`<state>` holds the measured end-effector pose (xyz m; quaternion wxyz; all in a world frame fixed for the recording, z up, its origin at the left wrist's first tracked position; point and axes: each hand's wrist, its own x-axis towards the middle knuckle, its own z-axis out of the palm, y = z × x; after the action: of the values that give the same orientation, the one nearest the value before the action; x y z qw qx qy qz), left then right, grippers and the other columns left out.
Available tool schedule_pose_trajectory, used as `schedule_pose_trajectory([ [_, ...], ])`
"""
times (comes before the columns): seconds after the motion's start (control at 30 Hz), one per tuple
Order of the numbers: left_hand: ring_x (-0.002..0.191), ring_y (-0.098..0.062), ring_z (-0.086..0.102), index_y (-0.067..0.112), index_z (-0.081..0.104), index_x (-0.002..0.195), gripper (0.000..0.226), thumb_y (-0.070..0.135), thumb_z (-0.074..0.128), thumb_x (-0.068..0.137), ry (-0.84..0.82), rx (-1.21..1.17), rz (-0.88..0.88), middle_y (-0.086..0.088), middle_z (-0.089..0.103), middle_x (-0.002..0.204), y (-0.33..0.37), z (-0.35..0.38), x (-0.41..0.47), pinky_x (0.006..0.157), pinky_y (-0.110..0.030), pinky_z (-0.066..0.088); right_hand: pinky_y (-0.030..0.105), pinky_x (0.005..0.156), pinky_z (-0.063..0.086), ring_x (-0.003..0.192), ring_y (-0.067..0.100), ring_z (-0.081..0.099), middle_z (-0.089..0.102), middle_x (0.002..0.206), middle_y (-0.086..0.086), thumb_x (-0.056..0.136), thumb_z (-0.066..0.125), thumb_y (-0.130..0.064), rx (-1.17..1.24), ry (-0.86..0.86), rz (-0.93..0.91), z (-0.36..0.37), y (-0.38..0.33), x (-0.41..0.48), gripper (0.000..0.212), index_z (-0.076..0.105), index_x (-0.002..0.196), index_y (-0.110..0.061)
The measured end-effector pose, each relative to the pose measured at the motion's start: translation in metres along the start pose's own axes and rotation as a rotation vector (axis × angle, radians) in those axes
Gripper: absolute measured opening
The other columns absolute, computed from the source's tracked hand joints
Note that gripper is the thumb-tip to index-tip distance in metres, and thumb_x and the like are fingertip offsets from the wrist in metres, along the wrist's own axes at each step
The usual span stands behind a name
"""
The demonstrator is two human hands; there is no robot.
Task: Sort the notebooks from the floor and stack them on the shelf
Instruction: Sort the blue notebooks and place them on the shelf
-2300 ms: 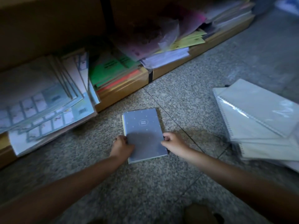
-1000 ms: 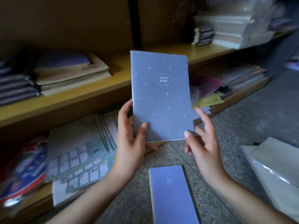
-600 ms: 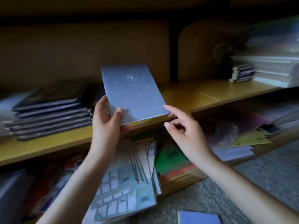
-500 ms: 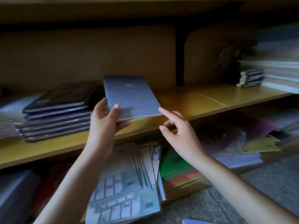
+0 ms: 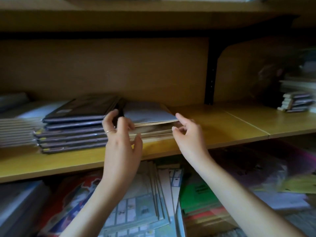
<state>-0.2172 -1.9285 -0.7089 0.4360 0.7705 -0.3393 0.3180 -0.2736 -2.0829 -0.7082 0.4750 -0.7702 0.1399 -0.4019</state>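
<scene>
Dim wooden shelf [image 5: 222,124], blurry edges; blue notebook [image 5: 148,112] lies atop the brown stack [image 5: 153,130] between both hands, left hand [image 5: 122,142] and right hand [image 5: 189,134] spread loose, gripping nothing

both arms are bare all the way up from the bottom edge, no sleeves anywhere, no watch or bracelet on either wrist. left hand [image 5: 122,144] has a thin ring [image 5: 110,131] on one finger, plain light metal band with no stone i can make out, sitting at about 10 o'clock from the middle of the hand. right hand [image 5: 189,134] has no rings on the fingers that show. nails look short and unpainted, though it's a bit blurry so can't say more. slim fingers, narrow wrists, forearms widening toward 6 o'clock where they leave the shot.
</scene>
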Motion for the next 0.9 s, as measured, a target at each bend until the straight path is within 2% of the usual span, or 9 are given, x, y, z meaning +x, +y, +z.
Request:
schedule_pose_trajectory([
  [0.03, 0.088, -0.022, 0.060, 0.016, 0.048, 0.098, 0.020, 0.012, 0.062, 0.084, -0.030, 0.073, 0.036, -0.010, 0.032, 0.137, -0.001, 0.002, 0.000, 0.066, -0.032, 0.053, 0.008, 0.050, 0.039, 0.064, 0.003, 0.049, 0.055, 0.112, 0.002, 0.094, 0.053, -0.014, -0.012, 0.005, 0.009, 0.003, 0.001, 0.003, 0.050, 0.039, 0.141, -0.023],
  [0.1, 0.106, -0.029, 0.054, 0.015, 0.060, 0.100, 0.019, 0.026, 0.061, 0.085, -0.112, 0.280, 0.098, -0.010, 0.045, 0.131, -0.004, 0.009, -0.001, 0.072, -0.032, 0.050, 0.010, 0.059, 0.042, 0.076, 0.005, 0.052, 0.051, 0.114, 0.001, 0.094, 0.053, -0.014, -0.055, -0.003, 0.016, 0.006, 0.004, 0.007, 0.054, 0.035, 0.144, -0.022],
  [0.2, 0.123, -0.033, 0.046, 0.014, 0.063, 0.117, 0.053, 0.050, 0.037, 0.088, -0.250, 0.534, 0.103, -0.011, 0.048, 0.140, -0.005, 0.017, 0.001, 0.091, -0.043, 0.046, 0.013, 0.083, 0.042, 0.108, 0.008, 0.048, 0.038, 0.133, -0.001, 0.093, 0.053, -0.015, -0.227, -0.105, -0.024, 0.006, 0.008, 0.012, 0.064, 0.022, 0.148, -0.023],
  [0.27, 0.131, -0.029, 0.037, 0.014, 0.052, 0.132, 0.069, 0.059, 0.020, 0.090, -0.326, 0.648, 0.028, -0.008, 0.032, 0.152, -0.004, 0.020, 0.005, 0.099, -0.041, 0.037, 0.022, 0.102, 0.032, 0.134, 0.015, 0.028, 0.021, 0.150, -0.004, 0.094, 0.053, -0.020, -0.427, -0.241, -0.067, 0.003, 0.008, 0.015, 0.072, 0.008, 0.150, -0.027],
  [0.33, 0.132, -0.028, 0.033, 0.012, 0.045, 0.137, 0.076, 0.063, 0.013, 0.090, -0.318, 0.704, -0.024, -0.007, 0.021, 0.156, -0.011, 0.025, 0.010, 0.099, -0.038, 0.034, 0.034, 0.113, 0.020, 0.144, 0.020, 0.006, 0.007, 0.156, -0.009, 0.095, 0.051, -0.025, -0.564, -0.350, -0.081, 0.002, 0.005, 0.015, 0.077, -0.004, 0.149, -0.031],
  [0.47, 0.115, -0.030, 0.049, 0.012, 0.066, 0.112, 0.068, 0.057, 0.023, 0.086, -0.249, 0.680, 0.000, -0.009, 0.049, 0.140, -0.016, 0.031, 0.015, 0.084, -0.038, 0.037, 0.041, 0.113, 0.020, 0.143, 0.018, 0.004, 0.005, 0.157, -0.012, 0.097, 0.045, -0.028, -0.677, -0.388, -0.134, 0.004, 0.005, 0.014, 0.075, -0.009, 0.149, -0.029],
  [0.57, 0.119, -0.027, 0.050, 0.016, 0.067, 0.109, 0.056, 0.054, 0.032, 0.086, -0.248, 0.648, 0.137, -0.004, 0.056, 0.134, -0.011, 0.036, 0.010, 0.090, -0.039, 0.026, 0.038, 0.109, 0.021, 0.141, 0.013, 0.004, 0.009, 0.156, -0.014, 0.097, 0.039, -0.028, -0.788, -0.387, -0.187, 0.006, 0.007, 0.013, 0.070, -0.007, 0.150, -0.027],
  [0.73, 0.143, -0.012, 0.022, 0.025, 0.041, 0.141, 0.074, 0.064, 0.011, 0.085, -0.370, 0.589, 0.112, 0.007, 0.031, 0.152, -0.010, 0.044, 0.012, 0.113, -0.041, 0.016, 0.038, 0.109, 0.018, 0.142, 0.011, 0.001, 0.010, 0.156, -0.012, 0.097, 0.036, -0.031, -0.801, -0.360, -0.179, 0.010, 0.007, 0.011, 0.069, -0.010, 0.150, -0.025],
  [0.9, 0.145, -0.012, 0.013, 0.026, 0.028, 0.146, 0.079, 0.066, 0.002, 0.084, -0.379, 0.633, 0.065, 0.007, 0.021, 0.156, -0.007, 0.052, 0.017, 0.113, -0.042, 0.012, 0.033, 0.111, 0.018, 0.142, 0.012, 0.005, 0.012, 0.156, -0.009, 0.097, 0.036, -0.028, -0.774, -0.296, -0.202, 0.011, 0.009, 0.009, 0.065, -0.002, 0.150, -0.025],
])
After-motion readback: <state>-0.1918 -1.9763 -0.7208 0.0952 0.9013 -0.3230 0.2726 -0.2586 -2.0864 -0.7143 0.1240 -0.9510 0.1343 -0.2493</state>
